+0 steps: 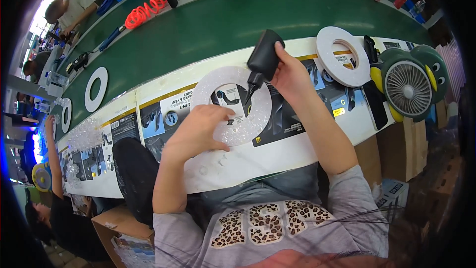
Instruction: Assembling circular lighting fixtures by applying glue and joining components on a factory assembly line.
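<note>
My right hand (287,72) is wrapped round a black squeeze bottle (264,55), tilted with its narrow nozzle down. The nozzle tip is over the right inner edge of a flat, speckled white ring (208,85). My left hand (196,131) is at the ring's near left part, fingers by the inner edge and thumb by the outer edge, with the band between them. Printed sheets (270,131) with pictures of phone mounts lie beneath the ring and show through its hole.
White rings (323,44) lie stacked at the right, beside a green fan (409,89) and a black phone-like slab (375,104). Further left are another ring (88,92) and clear plastic (87,136). A red coiled hose (144,14) hangs at the back. A person (59,218) works at far left.
</note>
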`<state>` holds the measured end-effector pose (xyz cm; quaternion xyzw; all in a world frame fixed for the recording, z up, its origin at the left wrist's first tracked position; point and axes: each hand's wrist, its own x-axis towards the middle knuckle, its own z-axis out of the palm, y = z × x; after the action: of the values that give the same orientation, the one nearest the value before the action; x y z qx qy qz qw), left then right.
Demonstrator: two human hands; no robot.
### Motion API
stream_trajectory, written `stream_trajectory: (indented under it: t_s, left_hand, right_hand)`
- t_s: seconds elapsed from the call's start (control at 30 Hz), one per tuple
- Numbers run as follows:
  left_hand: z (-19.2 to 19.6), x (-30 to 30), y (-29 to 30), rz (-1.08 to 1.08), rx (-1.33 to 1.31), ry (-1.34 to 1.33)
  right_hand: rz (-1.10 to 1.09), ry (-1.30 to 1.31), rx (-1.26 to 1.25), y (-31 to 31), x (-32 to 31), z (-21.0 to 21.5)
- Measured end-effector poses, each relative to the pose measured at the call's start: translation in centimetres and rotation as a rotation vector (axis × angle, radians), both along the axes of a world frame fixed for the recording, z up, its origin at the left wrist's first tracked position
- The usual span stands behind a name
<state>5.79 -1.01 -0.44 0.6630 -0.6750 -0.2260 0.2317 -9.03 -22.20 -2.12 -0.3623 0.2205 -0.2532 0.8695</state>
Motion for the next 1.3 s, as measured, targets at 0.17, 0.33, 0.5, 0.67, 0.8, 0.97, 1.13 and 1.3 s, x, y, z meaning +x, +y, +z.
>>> stream_trajectory:
  t_s: [0.17, 0.33, 0.5, 0.67, 0.8, 0.97, 1.13, 1.3]
  left_hand:
    - [-0.4, -0.4, 0.0, 0.026, 0.036, -0.21]
    - [-2.7, 2.2, -0.4, 0.497, -0.211, -0.609]
    - [-3.9, 5.3, 0.1, 0.803, -0.339, -0.657]
    - [-4.0, 4.6, -0.4, 0.71, -0.427, -0.584]
    - [-3.2, 4.6, -1.1, 0.67, -0.574, -0.493]
    - [2.6, 0.6, -0.6, 0.626, -0.702, -0.497]
    - [7.3, -6.7, -4.6, 0.231, -0.759, -0.547]
    - [7.7, -14.8, -13.8, -0.308, -0.567, -0.536]
  right_hand:
    - [-0.162, -0.137, 0.291, -0.2, 0.1, 0.0]
    - [-0.146, -0.105, 0.302, 0.7, 0.0, 1.0]
    - [-0.13, -0.077, 0.294, 0.6, -0.1, 0.5]
    - [-0.141, -0.066, 0.295, 0.5, 0.1, -0.1]
    - [-0.155, -0.251, 0.364, -0.2, 0.7, -1.7]
    - [-0.139, -0.312, 0.505, -1.4, 2.7, -4.5]
    - [-0.177, -0.135, 0.467, -2.1, 2.0, -5.4]
    - [-0.194, -0.452, 0.063, -2.1, 2.9, -11.0]
